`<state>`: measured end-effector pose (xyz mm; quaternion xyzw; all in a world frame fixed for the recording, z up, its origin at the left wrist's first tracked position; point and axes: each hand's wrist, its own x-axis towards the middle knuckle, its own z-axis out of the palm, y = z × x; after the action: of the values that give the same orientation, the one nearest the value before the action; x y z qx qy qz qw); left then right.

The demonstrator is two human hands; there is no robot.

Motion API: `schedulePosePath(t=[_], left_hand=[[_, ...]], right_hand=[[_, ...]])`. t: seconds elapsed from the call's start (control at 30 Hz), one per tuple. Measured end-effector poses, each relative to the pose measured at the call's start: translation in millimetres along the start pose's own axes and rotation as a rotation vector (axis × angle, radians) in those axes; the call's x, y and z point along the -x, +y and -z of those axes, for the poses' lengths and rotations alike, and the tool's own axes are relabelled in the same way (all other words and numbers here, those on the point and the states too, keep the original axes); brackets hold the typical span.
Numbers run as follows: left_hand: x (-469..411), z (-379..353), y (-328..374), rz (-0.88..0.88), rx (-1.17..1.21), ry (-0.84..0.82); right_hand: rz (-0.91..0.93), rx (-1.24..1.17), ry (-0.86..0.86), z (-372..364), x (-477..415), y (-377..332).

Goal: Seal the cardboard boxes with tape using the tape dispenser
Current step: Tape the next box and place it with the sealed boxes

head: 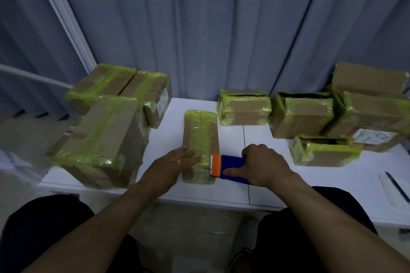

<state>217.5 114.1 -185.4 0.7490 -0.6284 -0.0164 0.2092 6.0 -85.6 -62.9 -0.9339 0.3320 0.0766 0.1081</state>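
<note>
**Bare arms, dark cloth on the legs**

The person's left hand and right hand are bare. So are the left forearm and the right forearm, uncovered down to the lower edge of the view. Plain dark cloth covers the left thigh and the right thigh. In the dim light its exact colour cannot be told, nor whether it is trousers or shorts.

centre: narrow yellow-green-taped cardboard box on white table, lengthwise away from person
left hand: on that box's near left part
right hand: right of box, holding blue-and-orange plastic tape dispenser against box's near right edge
left: large taped cardboard box at table edge, two taped boxes behind it
right: cluster of taped cardboard boxes, one stacked at far right
behind: grey pleated curtain
</note>
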Motion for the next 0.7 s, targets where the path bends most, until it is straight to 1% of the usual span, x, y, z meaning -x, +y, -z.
schedulePosePath(t=[0.07,0.1,0.17,0.23,0.27,0.37,0.47,0.53,0.7], left_hand=[[-2,1,9,-0.001,-0.099,0.037],[-5,2,14,0.002,-0.123,0.087],[-12,1,24,0.0,-0.119,0.181],[-18,-4,30,-0.022,-0.084,0.212],[-20,-9,29,-0.018,-0.059,0.209],[-22,-15,28,0.077,0.044,0.172],[-24,-12,30,0.049,-0.015,0.208],[-24,-4,29,0.052,0.003,0.223],[-16,4,11,0.119,0.067,0.138]], right_hand=[[-0.003,0.002,-0.01,-1,-2,0],[-0.006,0.0,-0.013,-1,-2,0],[-0.006,-0.003,-0.011,-2,-3,1],[0.0,-0.006,-0.013,-3,-2,1],[0.0,-0.01,-0.015,-2,-2,1],[-0.003,-0.024,-0.023,-2,-2,0],[0.006,-0.043,-0.041,-3,1,-3],[0.024,-0.068,-0.046,-3,3,-6],[0.046,-0.11,-0.023,2,16,-8]])
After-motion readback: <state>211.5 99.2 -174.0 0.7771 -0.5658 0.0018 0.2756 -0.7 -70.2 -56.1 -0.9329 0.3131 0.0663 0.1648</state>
